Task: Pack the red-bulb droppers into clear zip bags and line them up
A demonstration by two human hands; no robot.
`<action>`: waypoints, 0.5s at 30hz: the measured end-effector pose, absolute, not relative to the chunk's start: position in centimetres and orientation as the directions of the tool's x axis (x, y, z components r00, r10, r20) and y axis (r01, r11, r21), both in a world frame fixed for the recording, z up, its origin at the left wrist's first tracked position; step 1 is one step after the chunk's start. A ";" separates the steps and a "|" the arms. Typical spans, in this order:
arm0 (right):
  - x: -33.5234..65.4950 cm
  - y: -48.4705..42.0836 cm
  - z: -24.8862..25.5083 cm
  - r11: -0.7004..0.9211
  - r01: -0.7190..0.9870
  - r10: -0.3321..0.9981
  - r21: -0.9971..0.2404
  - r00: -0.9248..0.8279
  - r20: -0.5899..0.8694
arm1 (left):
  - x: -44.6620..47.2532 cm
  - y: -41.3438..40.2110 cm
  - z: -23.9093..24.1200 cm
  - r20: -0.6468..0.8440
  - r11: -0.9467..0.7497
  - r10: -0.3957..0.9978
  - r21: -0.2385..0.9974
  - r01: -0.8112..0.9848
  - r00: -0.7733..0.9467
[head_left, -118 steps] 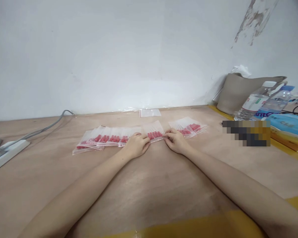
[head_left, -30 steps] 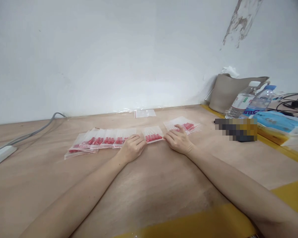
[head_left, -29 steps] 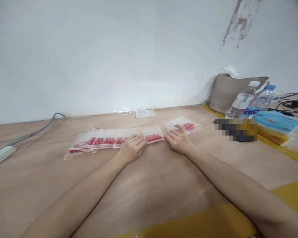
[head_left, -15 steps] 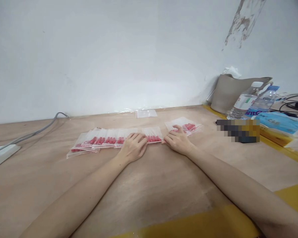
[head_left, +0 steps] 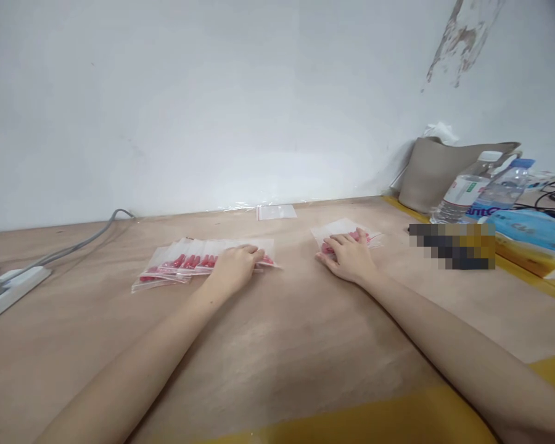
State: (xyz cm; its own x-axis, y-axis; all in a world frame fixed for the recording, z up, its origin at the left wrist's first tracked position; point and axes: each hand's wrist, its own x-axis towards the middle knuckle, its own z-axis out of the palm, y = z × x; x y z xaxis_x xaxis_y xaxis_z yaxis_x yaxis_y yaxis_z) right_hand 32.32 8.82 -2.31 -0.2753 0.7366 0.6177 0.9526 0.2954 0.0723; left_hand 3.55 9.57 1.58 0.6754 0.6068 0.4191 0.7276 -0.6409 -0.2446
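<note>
Small clear zip bags (head_left: 169, 253) with red pieces inside lie overlapped in a row left of centre. My left hand (head_left: 235, 266) is on the right end of this row, its fingers curled over the last zip bag (head_left: 264, 243) and hiding most of its red pieces. Further right, a second pile of zip bags (head_left: 335, 228) with red pieces lies under my right hand (head_left: 349, 256). That hand has its fingers spread over the pile, palm down. What the red pieces are cannot be made out.
One flat zip bag (head_left: 277, 212) without red pieces lies near the wall. At right are a grey-brown bin (head_left: 432, 176), water bottles (head_left: 462, 191), a blue tissue pack (head_left: 530, 228) and a pixelated object (head_left: 453, 246). A power strip (head_left: 21, 293) with a grey cable is at left.
My left hand has slid left with the end bag, which now overlaps the row more. My right hand has left that bag's edge and spread onto the right pile.
</note>
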 end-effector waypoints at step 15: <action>27.1 8.6 -3.1 0.614 0.778 0.721 -0.134 -0.483 0.498 | 3.3 10.9 1.2 0.039 -0.579 0.812 -0.072 0.812 0.582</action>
